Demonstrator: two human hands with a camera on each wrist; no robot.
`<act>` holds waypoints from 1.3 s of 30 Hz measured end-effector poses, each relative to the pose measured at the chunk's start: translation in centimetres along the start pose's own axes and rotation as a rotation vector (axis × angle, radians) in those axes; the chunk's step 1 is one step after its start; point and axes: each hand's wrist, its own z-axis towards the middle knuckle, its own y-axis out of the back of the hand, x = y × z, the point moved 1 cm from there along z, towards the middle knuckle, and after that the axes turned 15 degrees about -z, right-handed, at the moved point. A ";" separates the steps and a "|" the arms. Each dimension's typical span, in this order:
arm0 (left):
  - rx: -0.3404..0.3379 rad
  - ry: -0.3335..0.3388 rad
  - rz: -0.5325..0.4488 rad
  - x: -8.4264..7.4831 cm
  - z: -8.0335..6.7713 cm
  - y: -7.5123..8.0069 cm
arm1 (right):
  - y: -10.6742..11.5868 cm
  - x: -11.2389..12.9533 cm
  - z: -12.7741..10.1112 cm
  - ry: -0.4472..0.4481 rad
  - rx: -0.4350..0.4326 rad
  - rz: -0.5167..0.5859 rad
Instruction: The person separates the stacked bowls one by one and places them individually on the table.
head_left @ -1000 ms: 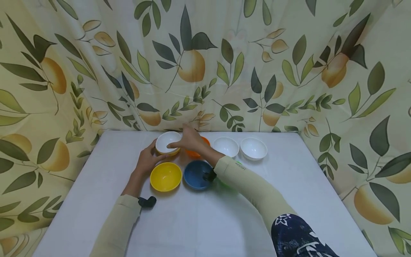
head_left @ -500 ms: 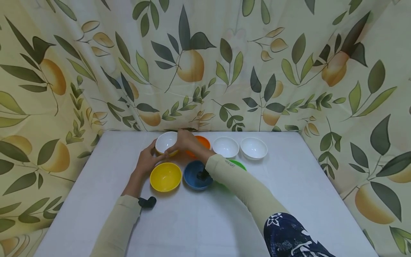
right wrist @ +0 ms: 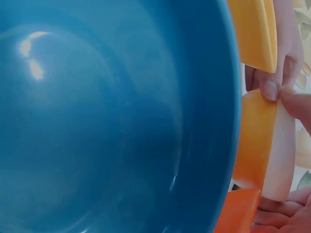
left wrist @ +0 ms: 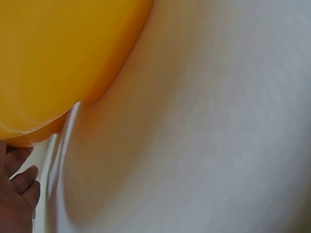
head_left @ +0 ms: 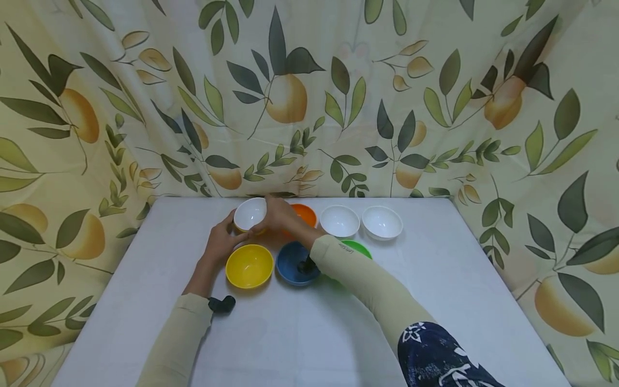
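Note:
A white bowl [head_left: 247, 215] rests in a yellow-orange bowl [right wrist: 257, 141] at the back left of the table. My left hand [head_left: 221, 242] grips this stack from the left, thumb along its front. My right hand [head_left: 279, 214] holds the right side of the white bowl, its thumb at the near rim beside the left thumb. Below the hands stand a yellow bowl [head_left: 249, 266] and a blue bowl [head_left: 290, 263]. The right forearm passes over the blue bowl and partly covers a green bowl [head_left: 359, 248]. An orange bowl [head_left: 307, 214] is partly hidden behind the right hand.
Two more white bowls, one in the middle [head_left: 340, 222] and one farther right [head_left: 382, 223], stand in the back row. A white cloth [head_left: 271, 344] covers the table. A fruit-patterned curtain [head_left: 309, 97] rises directly behind it.
My right hand has drawn its thumb out from over the white bowl's inside and settled at its right rim. The left hand keeps its grip in place.

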 end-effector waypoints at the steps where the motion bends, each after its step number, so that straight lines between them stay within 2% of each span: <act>1: 0.001 0.002 0.002 0.0 0.0 0.0 | 0.0 -0.1 0.0 0.002 0.001 0.007; 8: -0.003 0.019 -0.004 -0.4 -0.1 -0.1 | 0.4 -0.4 -0.1 0.020 0.005 0.046; 14: -0.008 0.022 0.013 -0.6 0.0 0.1 | 0.9 -0.6 -0.3 0.041 -0.024 0.056; 21: 0.003 0.007 -0.002 -0.6 0.2 0.2 | 2.2 -1.0 -1.4 0.037 -0.072 0.169; 27: 0.012 0.017 0.001 -0.7 0.0 0.2 | 3.1 -1.6 -3.3 0.026 -0.108 0.186; 39: 0.018 0.033 0.017 -0.5 -0.2 0.4 | 6.0 -3.5 -8.7 0.029 -0.172 0.266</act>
